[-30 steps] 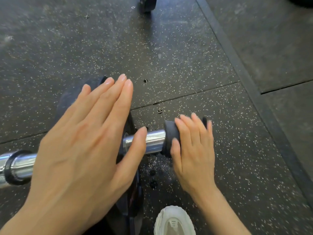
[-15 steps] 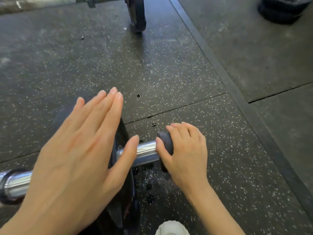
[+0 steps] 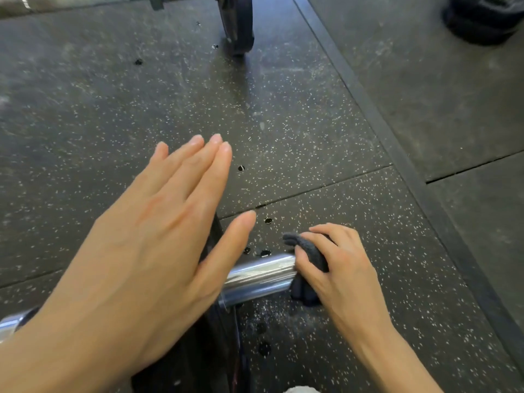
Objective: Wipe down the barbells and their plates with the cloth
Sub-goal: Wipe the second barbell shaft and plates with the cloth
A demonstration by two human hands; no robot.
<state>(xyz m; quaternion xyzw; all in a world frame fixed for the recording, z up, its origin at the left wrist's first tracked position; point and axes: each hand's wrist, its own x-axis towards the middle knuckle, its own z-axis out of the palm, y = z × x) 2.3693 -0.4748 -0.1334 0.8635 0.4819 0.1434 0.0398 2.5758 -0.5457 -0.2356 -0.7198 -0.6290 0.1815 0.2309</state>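
Observation:
A chrome barbell sleeve (image 3: 258,276) lies across the speckled rubber floor with a black plate (image 3: 218,350) on it. My right hand (image 3: 337,268) grips a dark grey cloth (image 3: 309,256) wrapped over the end of the sleeve. My left hand (image 3: 147,251) lies flat with straight fingers on the plate's upper edge and hides most of it. A second barbell (image 3: 71,2) with a black plate (image 3: 238,21) lies at the top of the view.
Stacked black plates (image 3: 482,18) sit at the top right. A dark raised strip (image 3: 397,154) runs diagonally between the floor mats. The toe of a white shoe (image 3: 300,389) shows at the bottom edge.
My right hand with the cloth has slid outward along the sleeve to its end. The view has tilted up, so the far barbell now shows. My left hand stays flat on the plate.

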